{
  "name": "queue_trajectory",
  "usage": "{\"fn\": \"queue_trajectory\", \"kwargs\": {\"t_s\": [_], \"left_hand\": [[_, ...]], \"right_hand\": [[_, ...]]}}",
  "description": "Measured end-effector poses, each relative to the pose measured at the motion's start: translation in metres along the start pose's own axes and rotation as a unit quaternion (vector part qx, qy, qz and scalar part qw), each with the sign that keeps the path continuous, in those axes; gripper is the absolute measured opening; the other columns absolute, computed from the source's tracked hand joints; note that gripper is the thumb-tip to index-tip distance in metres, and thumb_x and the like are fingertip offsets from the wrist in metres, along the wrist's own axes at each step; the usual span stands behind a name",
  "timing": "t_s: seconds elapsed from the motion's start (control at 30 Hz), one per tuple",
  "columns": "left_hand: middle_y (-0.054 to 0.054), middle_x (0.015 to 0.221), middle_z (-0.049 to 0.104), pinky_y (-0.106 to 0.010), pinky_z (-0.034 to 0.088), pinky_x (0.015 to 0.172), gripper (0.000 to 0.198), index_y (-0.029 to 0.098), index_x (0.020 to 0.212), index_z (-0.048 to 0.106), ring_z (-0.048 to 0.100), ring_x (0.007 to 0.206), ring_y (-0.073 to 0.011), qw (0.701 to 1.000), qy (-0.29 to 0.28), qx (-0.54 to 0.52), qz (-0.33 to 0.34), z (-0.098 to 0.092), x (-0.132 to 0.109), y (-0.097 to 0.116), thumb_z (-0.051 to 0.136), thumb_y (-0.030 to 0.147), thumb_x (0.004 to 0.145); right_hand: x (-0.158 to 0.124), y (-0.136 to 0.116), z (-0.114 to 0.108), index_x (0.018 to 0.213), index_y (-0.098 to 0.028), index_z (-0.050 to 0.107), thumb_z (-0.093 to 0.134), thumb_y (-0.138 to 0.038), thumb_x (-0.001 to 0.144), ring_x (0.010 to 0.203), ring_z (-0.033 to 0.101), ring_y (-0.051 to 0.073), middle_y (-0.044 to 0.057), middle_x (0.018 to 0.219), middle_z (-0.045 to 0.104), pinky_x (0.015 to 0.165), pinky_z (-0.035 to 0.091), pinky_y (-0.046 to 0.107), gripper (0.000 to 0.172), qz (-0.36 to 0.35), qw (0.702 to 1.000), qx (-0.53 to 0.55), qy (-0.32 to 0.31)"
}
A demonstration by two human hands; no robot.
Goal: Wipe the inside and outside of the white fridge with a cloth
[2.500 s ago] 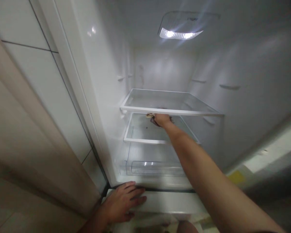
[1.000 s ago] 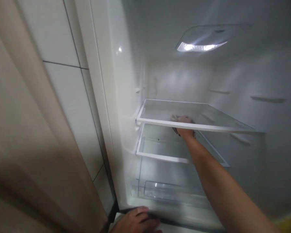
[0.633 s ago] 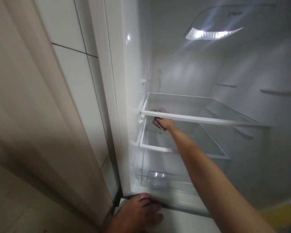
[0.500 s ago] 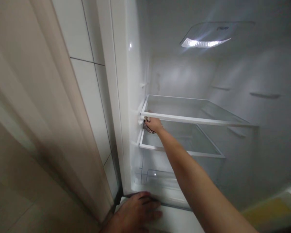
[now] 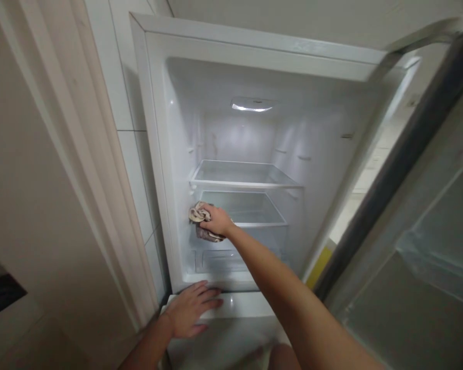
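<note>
An open white fridge [image 5: 254, 51] stands before me, lit inside and bare of food. My right hand [image 5: 217, 221] is closed on a crumpled beige and brown cloth [image 5: 201, 220], held at the front left of the cavity, by the left inner wall and the lower glass shelf [image 5: 250, 224]. An upper glass shelf [image 5: 247, 182] sits just above it. My left hand [image 5: 191, 310] lies flat, fingers spread, on the white top of the drawer front [image 5: 239, 306] below the cavity.
The fridge door [image 5: 409, 205] hangs open to the right, with clear door bins. A clear crisper drawer [image 5: 216, 259] sits at the cavity's bottom. White wall tiles [image 5: 129, 149] and a beige door frame [image 5: 61, 169] border the fridge on the left.
My view has pulled back, so the whole fridge and its door show. My right hand with the cloth moved from under the upper shelf, leftward and out to the front left edge. The left hand stayed put.
</note>
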State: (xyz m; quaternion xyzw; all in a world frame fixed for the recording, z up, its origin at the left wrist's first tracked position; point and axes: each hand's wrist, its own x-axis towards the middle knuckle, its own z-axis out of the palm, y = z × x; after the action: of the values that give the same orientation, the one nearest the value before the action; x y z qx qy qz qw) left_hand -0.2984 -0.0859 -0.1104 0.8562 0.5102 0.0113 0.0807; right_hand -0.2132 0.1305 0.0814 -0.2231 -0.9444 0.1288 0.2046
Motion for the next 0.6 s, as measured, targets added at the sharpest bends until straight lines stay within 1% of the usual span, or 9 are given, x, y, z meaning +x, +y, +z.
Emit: {"fn": "queue_trajectory", "kwargs": {"t_s": [0.1,0.17,0.27,0.33,0.4,0.47,0.5,0.6], "left_hand": [[-0.006,0.173,0.043,-0.059,0.024,0.134,0.092,0.037,0.166,0.037,0.042,0.157,-0.0355,1.000,0.020,0.016,0.006,0.005,-0.003,0.000,0.077,0.035,0.084],[-0.005,0.174,0.042,-0.060,0.026,0.133,0.093,0.040,0.167,0.034,0.043,0.157,-0.0363,0.999,0.032,0.029,0.006,0.009,-0.004,0.000,0.076,0.032,0.084],[-0.002,0.175,0.041,-0.058,0.029,0.133,0.097,0.044,0.170,0.026,0.043,0.157,-0.0360,0.997,0.052,0.045,0.019,0.015,-0.006,-0.004,0.074,0.031,0.087],[-0.001,0.175,0.039,-0.058,0.030,0.133,0.099,0.045,0.171,0.022,0.043,0.157,-0.0360,0.997,0.052,0.049,0.027,0.017,-0.006,-0.008,0.074,0.032,0.087],[-0.001,0.176,0.038,-0.059,0.030,0.132,0.102,0.046,0.171,0.020,0.043,0.156,-0.0362,0.998,0.035,0.045,0.023,0.018,-0.006,-0.010,0.076,0.033,0.087],[0.000,0.176,0.038,-0.061,0.030,0.132,0.103,0.048,0.170,0.021,0.044,0.155,-0.0362,0.999,0.023,0.034,0.015,0.017,-0.005,-0.010,0.077,0.033,0.086],[0.000,0.176,0.038,-0.062,0.030,0.132,0.103,0.048,0.170,0.021,0.045,0.155,-0.0360,0.999,0.021,0.028,0.015,0.017,-0.004,-0.010,0.077,0.033,0.086],[0.000,0.176,0.039,-0.062,0.029,0.132,0.101,0.048,0.170,0.022,0.045,0.155,-0.0362,1.000,0.024,0.013,0.015,0.015,-0.004,-0.008,0.076,0.032,0.087]], "right_hand": [[-0.026,0.003,-0.011,0.142,-0.033,0.059,0.073,-0.043,0.089,0.112,0.067,0.023,-0.001,0.129,0.070,0.093,0.051,0.030,0.056,-0.011,1.000,-0.002,0.013],[-0.042,0.016,-0.026,0.140,-0.035,0.059,0.074,-0.042,0.089,0.115,0.066,0.022,-0.002,0.129,0.069,0.093,0.050,0.028,0.054,0.022,0.999,-0.021,0.015],[-0.068,0.052,-0.059,0.139,-0.034,0.059,0.072,-0.035,0.092,0.119,0.065,0.020,-0.002,0.130,0.068,0.096,0.050,0.026,0.049,0.121,0.990,-0.063,0.033],[-0.085,0.081,-0.082,0.141,-0.029,0.058,0.067,-0.030,0.096,0.122,0.064,0.022,0.003,0.134,0.066,0.098,0.050,0.028,0.046,0.195,0.975,-0.091,0.058],[-0.099,0.107,-0.100,0.143,-0.023,0.056,0.063,-0.026,0.098,0.120,0.065,0.025,0.011,0.136,0.063,0.098,0.052,0.032,0.045,0.274,0.951,-0.121,0.079],[-0.105,0.125,-0.109,0.143,-0.021,0.056,0.061,-0.025,0.099,0.116,0.067,0.027,0.015,0.136,0.061,0.096,0.053,0.036,0.045,0.330,0.928,-0.148,0.090],[-0.105,0.131,-0.110,0.143,-0.021,0.056,0.060,-0.025,0.100,0.114,0.067,0.028,0.016,0.135,0.061,0.096,0.054,0.037,0.043,0.345,0.920,-0.160,0.094],[-0.093,0.138,-0.104,0.143,-0.024,0.058,0.056,-0.025,0.103,0.115,0.067,0.029,0.016,0.134,0.059,0.096,0.054,0.038,0.040,0.355,0.909,-0.189,0.109]]}}
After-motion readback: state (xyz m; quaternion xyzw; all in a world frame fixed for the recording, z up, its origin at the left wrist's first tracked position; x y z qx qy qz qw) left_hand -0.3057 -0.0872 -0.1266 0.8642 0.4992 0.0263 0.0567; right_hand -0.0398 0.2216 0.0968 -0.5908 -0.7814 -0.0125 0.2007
